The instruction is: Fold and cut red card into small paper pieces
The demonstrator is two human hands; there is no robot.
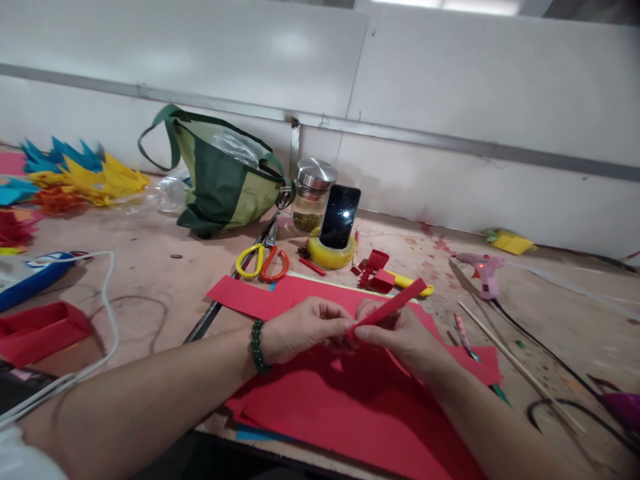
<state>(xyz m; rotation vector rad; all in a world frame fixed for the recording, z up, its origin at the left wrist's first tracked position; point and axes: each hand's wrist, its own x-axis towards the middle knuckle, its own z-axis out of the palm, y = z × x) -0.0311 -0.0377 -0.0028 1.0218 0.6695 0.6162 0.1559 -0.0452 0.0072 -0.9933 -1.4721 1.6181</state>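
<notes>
My left hand [313, 327], with a green bead bracelet [257, 347] at the wrist, pinches the near end of a folded red paper strip [393, 307]. Thumb and fingers of my right hand [400, 333] are closed on the same strip, which slants up to the right. Beneath both hands lie large red paper sheets [350, 413]. A flat red strip [240, 297] sticks out past the sheets on the left. Beyond the hands are small folded red paper pieces [375, 270] beside a yellow-handled cutter [417, 287].
Scissors [263, 260] lie beyond the sheets. Behind stand a green bag [225, 173], a glass jar [313, 200] and a phone [340, 217] propped on a tape roll [333, 252]. Rightward are a pink glue gun [483, 267] and a wooden stick [520, 363]. A white cable [113, 307] runs at left.
</notes>
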